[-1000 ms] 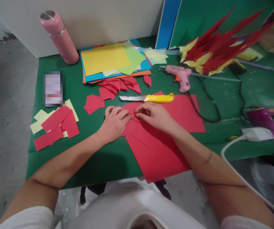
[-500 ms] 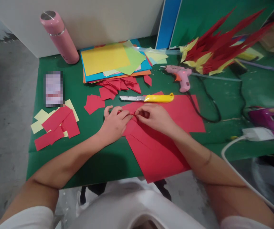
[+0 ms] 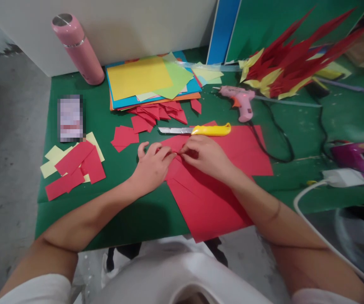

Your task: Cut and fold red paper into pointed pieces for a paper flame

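Observation:
My left hand and my right hand meet fingertip to fingertip over red paper. Both pinch a small red paper piece, mostly hidden by the fingers. Beneath them lie large red paper sheets, one reaching past the table's front edge. Just beyond my hands rests a yellow utility knife with its blade out, pointing left. Small cut red pieces lie in a loose heap behind the knife, and a few more sit left of it.
A pink glue gun with a black cord lies right of the knife. Behind are stacked coloured sheets, a pink bottle and a red-and-yellow paper flame shape. Red and yellow strips lie at left, a white plug at right.
My hands stay in nearly the same place, fingertips together on the small red piece. My right hand's knuckles have risen very slightly. The other things lie as before.

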Motion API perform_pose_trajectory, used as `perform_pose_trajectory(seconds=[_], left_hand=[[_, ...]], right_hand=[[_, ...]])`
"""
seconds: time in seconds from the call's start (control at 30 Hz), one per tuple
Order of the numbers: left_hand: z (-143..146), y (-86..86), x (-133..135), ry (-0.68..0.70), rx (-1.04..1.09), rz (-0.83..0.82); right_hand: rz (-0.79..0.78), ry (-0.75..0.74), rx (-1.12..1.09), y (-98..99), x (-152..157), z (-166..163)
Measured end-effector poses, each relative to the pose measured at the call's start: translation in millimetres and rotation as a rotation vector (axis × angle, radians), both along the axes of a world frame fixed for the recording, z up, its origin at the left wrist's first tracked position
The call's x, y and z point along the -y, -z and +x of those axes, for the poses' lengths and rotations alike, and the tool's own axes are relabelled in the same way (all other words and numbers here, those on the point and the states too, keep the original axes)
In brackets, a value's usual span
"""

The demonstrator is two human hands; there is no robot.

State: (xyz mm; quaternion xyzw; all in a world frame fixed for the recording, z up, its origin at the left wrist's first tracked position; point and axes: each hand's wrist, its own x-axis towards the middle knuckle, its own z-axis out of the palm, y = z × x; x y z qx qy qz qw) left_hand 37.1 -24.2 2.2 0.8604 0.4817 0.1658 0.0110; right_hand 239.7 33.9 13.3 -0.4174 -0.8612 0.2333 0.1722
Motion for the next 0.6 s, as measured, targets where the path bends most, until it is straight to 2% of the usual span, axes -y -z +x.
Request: perform_pose_trajectory(seconds=[0.17, 0.37, 0.6], left_hand=[[1.5, 2.1, 0.9, -0.027, -0.004, 0.028], [3.0, 1.8, 2.6, -0.054, -0.008, 0.060], [2.9, 0.1, 2.8, -0.049, -0.013, 0.083]], right_hand=[[0.017, -0.094, -0.001, 3.0, -2.9, 2.2], [0.006, -0.130, -0.022, 4.6, -3.6, 3.3], [0.126, -0.212, -0.007, 5.4, -5.2, 4.8]])
